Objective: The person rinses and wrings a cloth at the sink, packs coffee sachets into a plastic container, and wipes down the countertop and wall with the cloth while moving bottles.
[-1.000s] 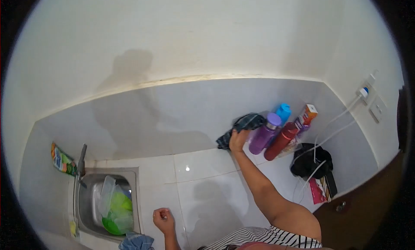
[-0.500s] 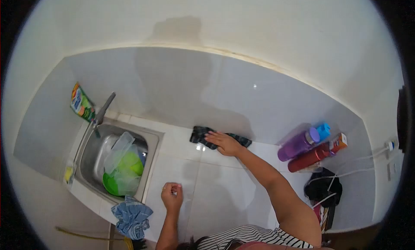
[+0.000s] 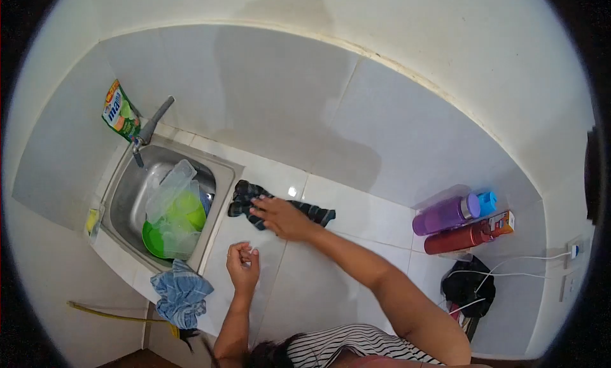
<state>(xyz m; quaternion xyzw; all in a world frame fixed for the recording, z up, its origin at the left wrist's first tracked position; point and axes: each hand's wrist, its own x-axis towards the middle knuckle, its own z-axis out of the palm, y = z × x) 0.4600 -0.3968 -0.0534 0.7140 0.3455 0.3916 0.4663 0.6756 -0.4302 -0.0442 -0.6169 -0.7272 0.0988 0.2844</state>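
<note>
My right hand [image 3: 280, 216] lies flat with its fingers stretched over a dark checked cloth [image 3: 312, 213], pressing it against the white tiled counter [image 3: 356, 209]. The bunched left end of the cloth is close to the sink's right rim; its other end trails to the right under my wrist. My left hand [image 3: 242, 266], a ring on one finger, rests over the counter nearer to me, right of the sink. Its fingers are curled in and nothing shows in them.
The steel sink [image 3: 124, 196] holds green and clear plastic containers [image 3: 175, 215]. A faucet [image 3: 153, 121], a green pouch [image 3: 119, 112], a sponge [image 3: 93, 220] and a blue cloth [image 3: 181, 293] surround it. Purple [image 3: 442, 216] and red bottles [image 3: 455, 239] stand right, near a black item with white cords [image 3: 470, 285].
My right hand has slid the checked cloth left along the counter, toward the sink. My left hand stays curled, with its thumb now farther from the fingers. The view has shifted.
</note>
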